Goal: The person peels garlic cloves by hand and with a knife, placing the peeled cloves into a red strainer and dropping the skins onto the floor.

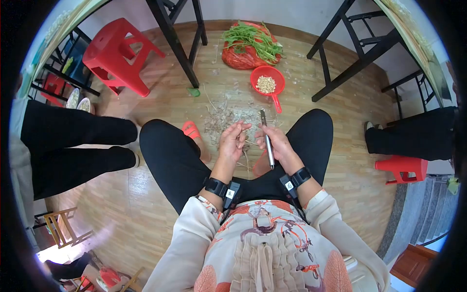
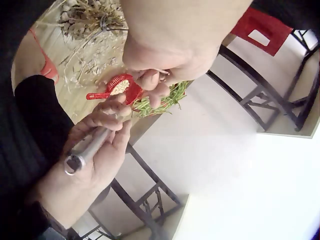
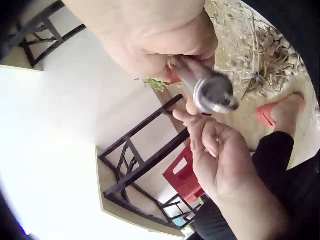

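A slim silver-handled tool [image 1: 268, 151] with a darker, narrow far end lies in my right hand [image 1: 278, 141], the fingers wrapped round its handle. Its round butt end [image 3: 212, 95] points at the right wrist camera. Close beside it is my left hand [image 1: 232, 141], fingers bent and fingertips near the right hand's fingers; I cannot tell whether it holds something small. Ahead on the floor, a red handled strainer [image 1: 278, 80] holds pale peeled cloves [image 1: 266, 84]. Dry peelings [image 1: 226, 119] litter the floor below both hands. A bundle of garlic bulbs [image 3: 280, 57] shows near my foot.
Behind the strainer sits a red net bag [image 1: 238, 57] topped with green stems [image 1: 250, 38]. Black-framed tables stand on both sides, with a red stool [image 1: 114, 51] at the left. Other people's legs [image 1: 82, 124] are at left and right. Bowls [image 1: 73, 99] stand at far left.
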The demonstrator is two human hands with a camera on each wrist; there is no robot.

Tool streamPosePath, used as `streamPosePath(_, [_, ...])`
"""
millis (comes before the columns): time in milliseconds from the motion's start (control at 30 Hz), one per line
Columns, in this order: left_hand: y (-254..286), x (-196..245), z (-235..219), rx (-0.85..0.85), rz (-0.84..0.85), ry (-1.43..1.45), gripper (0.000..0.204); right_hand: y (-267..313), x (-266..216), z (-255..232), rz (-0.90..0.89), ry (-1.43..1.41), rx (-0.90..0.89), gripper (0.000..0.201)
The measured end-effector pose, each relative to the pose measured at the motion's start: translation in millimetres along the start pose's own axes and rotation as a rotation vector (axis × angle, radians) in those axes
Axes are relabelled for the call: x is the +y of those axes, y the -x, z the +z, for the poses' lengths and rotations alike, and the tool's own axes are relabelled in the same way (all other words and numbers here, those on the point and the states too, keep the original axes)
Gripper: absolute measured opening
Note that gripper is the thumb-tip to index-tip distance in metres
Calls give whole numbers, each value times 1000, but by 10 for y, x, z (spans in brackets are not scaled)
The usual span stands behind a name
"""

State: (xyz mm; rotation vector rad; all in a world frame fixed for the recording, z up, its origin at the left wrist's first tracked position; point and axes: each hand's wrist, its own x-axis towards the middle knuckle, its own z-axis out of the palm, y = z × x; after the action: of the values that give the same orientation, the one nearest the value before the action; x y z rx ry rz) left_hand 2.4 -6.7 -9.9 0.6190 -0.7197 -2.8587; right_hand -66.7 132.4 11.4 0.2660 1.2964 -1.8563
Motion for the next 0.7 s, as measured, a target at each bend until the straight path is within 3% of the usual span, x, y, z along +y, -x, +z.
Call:
streamPosePath(67, [5,-7,18,23,14,-48,13,24,14,26,-37,155,-44,33])
streamPosePath(367, [7,-23,29,108,14,-173,19,105,21,105,-74,146,-117,37])
streamPosePath(700, [9,-41,49,169,23,-165,21,198,5,229,-153,291,-146,30])
